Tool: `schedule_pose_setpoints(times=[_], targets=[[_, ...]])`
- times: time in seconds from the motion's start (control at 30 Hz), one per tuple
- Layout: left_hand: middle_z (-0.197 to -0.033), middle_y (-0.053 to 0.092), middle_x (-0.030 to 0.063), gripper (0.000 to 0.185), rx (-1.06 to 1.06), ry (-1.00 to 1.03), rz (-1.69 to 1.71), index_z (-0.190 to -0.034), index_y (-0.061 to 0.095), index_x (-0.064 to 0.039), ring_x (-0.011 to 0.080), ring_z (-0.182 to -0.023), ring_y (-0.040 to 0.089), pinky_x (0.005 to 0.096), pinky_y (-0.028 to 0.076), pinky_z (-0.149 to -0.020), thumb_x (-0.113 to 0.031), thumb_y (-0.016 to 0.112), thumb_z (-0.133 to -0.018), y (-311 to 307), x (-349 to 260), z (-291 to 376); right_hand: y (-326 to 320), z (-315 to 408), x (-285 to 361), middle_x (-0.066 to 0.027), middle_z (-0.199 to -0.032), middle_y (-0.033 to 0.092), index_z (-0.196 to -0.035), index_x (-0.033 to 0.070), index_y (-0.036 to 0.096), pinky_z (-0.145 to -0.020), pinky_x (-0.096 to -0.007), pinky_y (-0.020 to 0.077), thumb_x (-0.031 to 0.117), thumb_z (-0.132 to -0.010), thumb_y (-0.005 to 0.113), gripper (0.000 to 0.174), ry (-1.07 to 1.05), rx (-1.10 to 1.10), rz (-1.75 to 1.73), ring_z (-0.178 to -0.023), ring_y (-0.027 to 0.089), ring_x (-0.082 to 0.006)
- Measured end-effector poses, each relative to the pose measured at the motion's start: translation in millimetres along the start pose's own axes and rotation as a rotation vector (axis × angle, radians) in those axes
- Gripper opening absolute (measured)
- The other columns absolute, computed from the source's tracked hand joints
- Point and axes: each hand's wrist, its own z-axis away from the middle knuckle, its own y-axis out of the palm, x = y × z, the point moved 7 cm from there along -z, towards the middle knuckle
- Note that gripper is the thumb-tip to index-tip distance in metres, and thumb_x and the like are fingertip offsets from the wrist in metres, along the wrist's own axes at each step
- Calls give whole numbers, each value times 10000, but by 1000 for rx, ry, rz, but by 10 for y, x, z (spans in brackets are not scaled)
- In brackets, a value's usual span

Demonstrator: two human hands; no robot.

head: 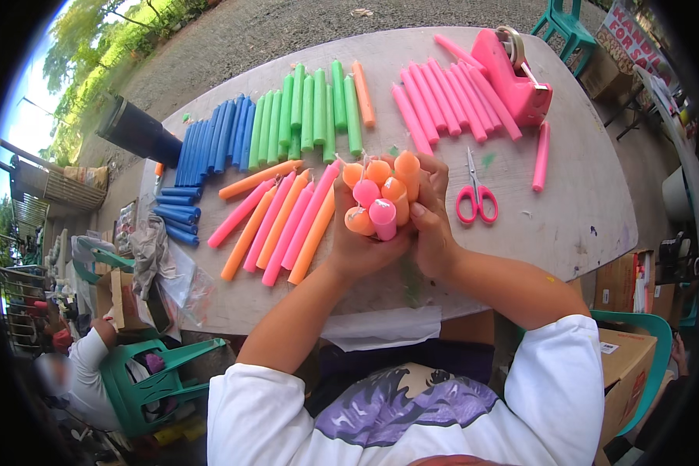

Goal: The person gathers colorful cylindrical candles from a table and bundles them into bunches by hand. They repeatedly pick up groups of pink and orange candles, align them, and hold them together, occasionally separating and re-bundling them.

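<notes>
Both of my hands clasp one bundle of orange and pink candles (382, 218), wick ends up, above the middle of the table. My left hand (352, 239) wraps the bundle's left side and underside. On the other side, my right hand (434, 215) presses its thumb and fingers against the bundle. Loose pink and orange candles (282, 224) lie beside my left hand. Pink-handled scissors (476, 195) rest to the right of my right hand, blades slightly apart. The lower ends of the held candles are mostly hidden by my hands.
Blue candles (207, 140), green candles (306, 110) and pink candles (454, 99) lie in rows on the table (582, 192). A pink tape dispenser (512, 81) stands at the far right. A dark tumbler (143, 131) is at left. Another person (87, 373) sits beyond a green chair (151, 378).
</notes>
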Motion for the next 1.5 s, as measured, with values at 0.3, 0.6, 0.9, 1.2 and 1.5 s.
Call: schedule_pose_setpoints(times=[0.3, 0.6, 0.9, 1.2, 1.5], targets=[[-1106, 526, 100, 618, -98, -46, 134, -1222, 353, -16, 149, -970, 582, 302, 502, -830, -17, 712, -720, -68, -271, -36, 158, -193, 84, -157, -1316, 352, -1374, 20, 314, -958, -327, 432, 610, -915, 315, 748, 277, 4, -498, -1173, 480, -239], [-1095, 540, 108, 444, -55, -208, 945, -1208, 422, -51, 205, -990, 577, 360, 511, -822, -234, 609, -849, -161, -187, -142, 289, -634, 238, -226, -1240, 442, -1231, -32, 518, -1009, -402, 314, 374, -999, 278, 526, 41, 76, 487, -1088, 461, -313], [-928, 530, 36, 540, -96, -235, 1074, -1196, 433, -89, 152, -838, 574, 346, 518, -767, -271, 686, -755, -222, -297, -163, -30, -1467, -681, -256, -1082, 555, -1237, 10, 514, -892, -406, 445, 283, -911, 480, 426, 187, 189, 969, -992, 557, -349], [-987, 542, 37, 526, -10, -251, 1279, -1208, 440, -119, 168, -890, 590, 390, 529, -794, -339, 663, -785, -163, -208, -194, -4, -1636, -963, -186, -897, 612, -1067, 12, 490, -641, -397, 524, 191, -837, 481, 292, 324, 179, 1102, -744, 633, -276], [-1038, 529, 68, 526, -218, -217, 812, -1176, 460, -70, 189, -903, 590, 376, 526, -785, -351, 663, -781, -286, -193, -111, -106, -769, -39, -38, -796, 474, -1191, 33, 406, -520, -233, 392, 246, -945, 414, 326, 353, -78, -296, -606, 423, -52]])
